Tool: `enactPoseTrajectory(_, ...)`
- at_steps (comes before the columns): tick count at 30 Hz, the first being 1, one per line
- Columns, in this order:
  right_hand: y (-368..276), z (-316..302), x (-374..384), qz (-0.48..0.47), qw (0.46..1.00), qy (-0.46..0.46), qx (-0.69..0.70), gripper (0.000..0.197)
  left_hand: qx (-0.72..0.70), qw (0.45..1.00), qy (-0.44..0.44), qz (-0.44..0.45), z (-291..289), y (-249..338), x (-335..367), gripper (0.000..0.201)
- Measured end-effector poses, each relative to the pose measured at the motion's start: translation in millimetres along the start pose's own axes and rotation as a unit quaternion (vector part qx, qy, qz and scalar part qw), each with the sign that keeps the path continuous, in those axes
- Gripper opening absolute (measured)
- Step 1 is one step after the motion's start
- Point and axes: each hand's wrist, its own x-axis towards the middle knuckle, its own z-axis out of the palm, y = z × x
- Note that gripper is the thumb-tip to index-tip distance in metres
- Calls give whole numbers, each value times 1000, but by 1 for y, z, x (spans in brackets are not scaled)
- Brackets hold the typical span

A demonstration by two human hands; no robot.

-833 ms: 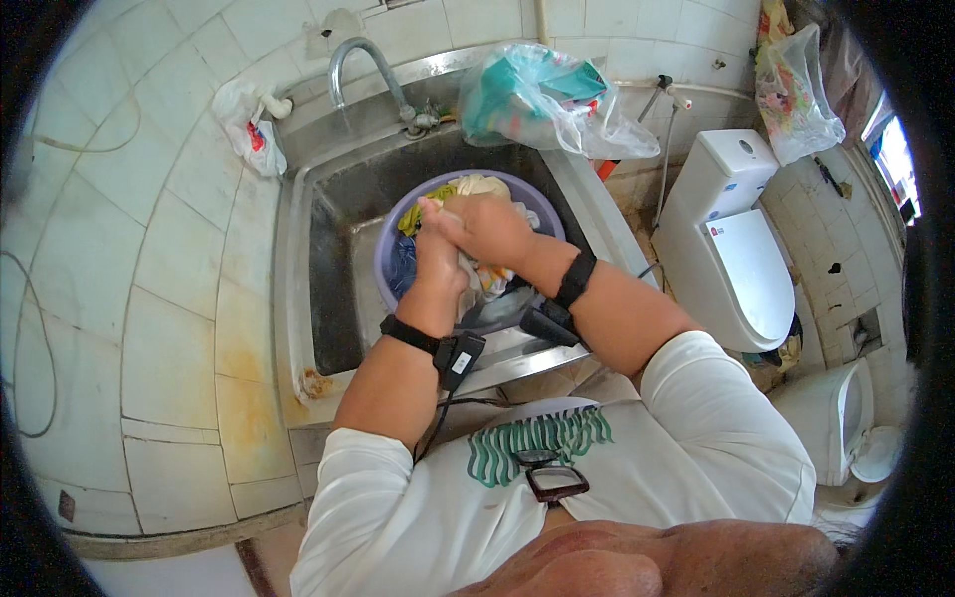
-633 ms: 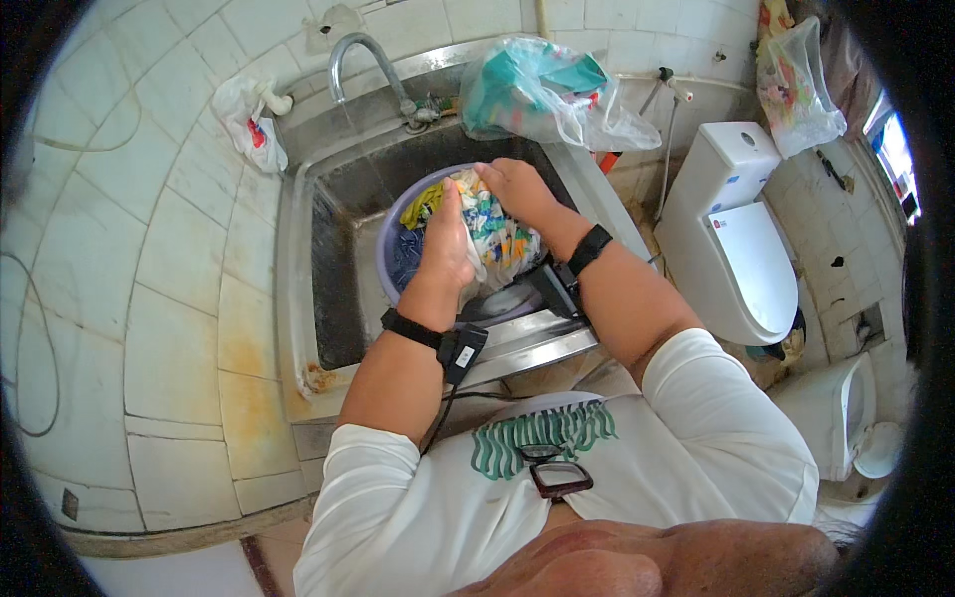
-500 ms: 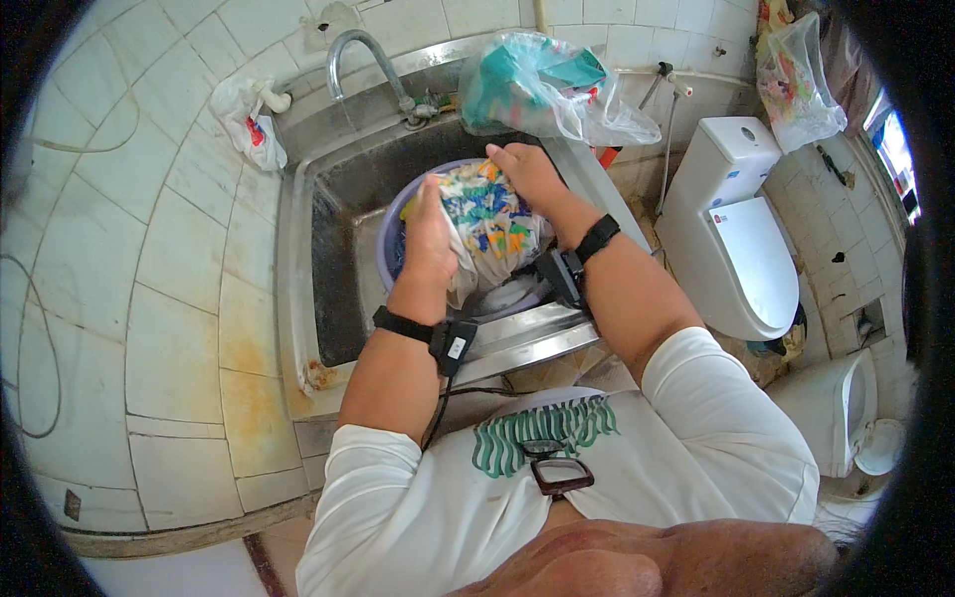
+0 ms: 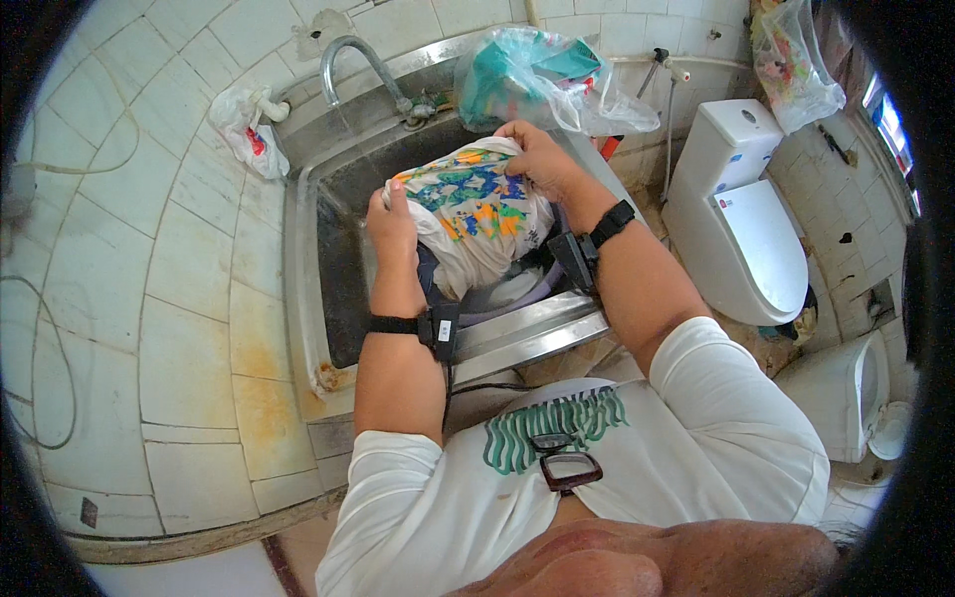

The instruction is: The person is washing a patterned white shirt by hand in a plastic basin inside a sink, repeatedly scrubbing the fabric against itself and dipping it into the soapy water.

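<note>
A white cloth garment [image 4: 468, 214] with a blue, green and orange print is stretched between my two hands over the sink [image 4: 343, 338]. My left hand [image 4: 394, 231] pinches its left edge, thumb on top. At the upper right edge, my right hand [image 4: 542, 164] is closed on the fabric with bent fingers. The garment's lower part hangs into a purple basin [image 4: 542, 287], which it mostly hides. Dark cloth and something pale show in the basin beside it.
A curved metal faucet [image 4: 356, 50] rises behind the sink. A plastic bag with teal contents [image 4: 537, 80] lies on the sink's back right corner. White bags [image 4: 249, 129] hang on the left wall. To the right stand a white toilet [image 4: 746, 224] and a bin [image 4: 841, 393].
My hands have moved apart, the left going leftward. The bunched garment is now spread out and lifted higher, with more of its print showing and the basin's left rim covered.
</note>
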Motion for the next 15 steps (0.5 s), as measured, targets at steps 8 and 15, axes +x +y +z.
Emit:
enactPoseTrajectory(8, 32, -6, 0, 7, 855, -73, -514, 35, -46, 991, 104, 67, -6, 6, 4, 34)
enactPoseTrajectory(15, 32, -18, 6, -2, 890, -14, -456, 31, -84, 986, 132, 59, -27, 4, 16, 37)
